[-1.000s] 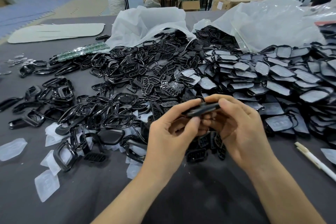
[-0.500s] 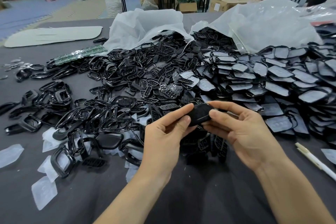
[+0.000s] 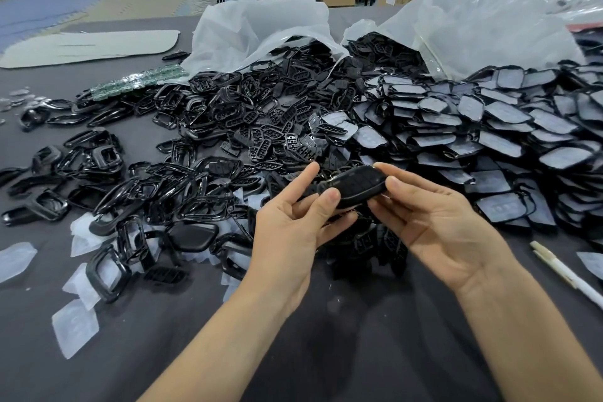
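A black key-fob shell (image 3: pixel 357 185) is held above the dark table, flat face turned up toward me. My left hand (image 3: pixel 293 225) pinches its left end between thumb and fingers, index finger raised. My right hand (image 3: pixel 434 222) grips its right end with thumb on top and fingers curled beneath. Under both hands lie several loose black button frames (image 3: pixel 368 245).
A heap of black frames and button pads (image 3: pixel 248 127) covers the table's middle and left. Stacked film-covered shells (image 3: pixel 489 130) fill the right. White plastic bags (image 3: pixel 261 29) stand behind. Peeled film pieces (image 3: pixel 75 326) lie at left, green circuit boards (image 3: pixel 137 81) farther back, a white pen (image 3: pixel 567 274) at right.
The shell went from edge-on between my fingers to flat face up. My hands spread slightly apart and my left index finger lifted.
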Demonstrator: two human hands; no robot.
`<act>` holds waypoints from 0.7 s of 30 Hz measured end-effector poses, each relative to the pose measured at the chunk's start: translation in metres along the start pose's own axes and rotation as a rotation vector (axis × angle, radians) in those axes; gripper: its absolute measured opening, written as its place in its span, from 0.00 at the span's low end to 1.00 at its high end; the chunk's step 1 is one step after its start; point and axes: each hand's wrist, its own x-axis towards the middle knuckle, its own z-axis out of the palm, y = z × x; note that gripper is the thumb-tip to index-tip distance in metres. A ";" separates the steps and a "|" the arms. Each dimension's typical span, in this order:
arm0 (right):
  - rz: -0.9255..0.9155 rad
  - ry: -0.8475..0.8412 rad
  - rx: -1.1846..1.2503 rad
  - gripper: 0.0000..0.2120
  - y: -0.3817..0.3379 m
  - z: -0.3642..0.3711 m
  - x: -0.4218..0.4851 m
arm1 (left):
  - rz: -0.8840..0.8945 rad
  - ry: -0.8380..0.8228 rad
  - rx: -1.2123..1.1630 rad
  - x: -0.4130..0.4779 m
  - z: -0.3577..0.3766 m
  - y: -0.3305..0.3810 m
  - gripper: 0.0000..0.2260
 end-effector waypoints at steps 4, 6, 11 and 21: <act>0.012 0.036 0.022 0.09 0.000 0.001 0.000 | 0.002 -0.066 0.017 -0.001 -0.002 0.001 0.27; 0.020 0.046 0.014 0.09 -0.001 0.000 0.001 | 0.012 -0.093 0.020 -0.002 -0.001 0.001 0.27; 0.036 0.022 0.004 0.09 -0.002 -0.003 0.001 | 0.085 -0.136 0.100 -0.001 -0.004 0.001 0.27; -0.060 -0.073 -0.030 0.14 0.003 -0.002 0.004 | 0.092 -0.152 0.193 0.001 -0.006 -0.004 0.20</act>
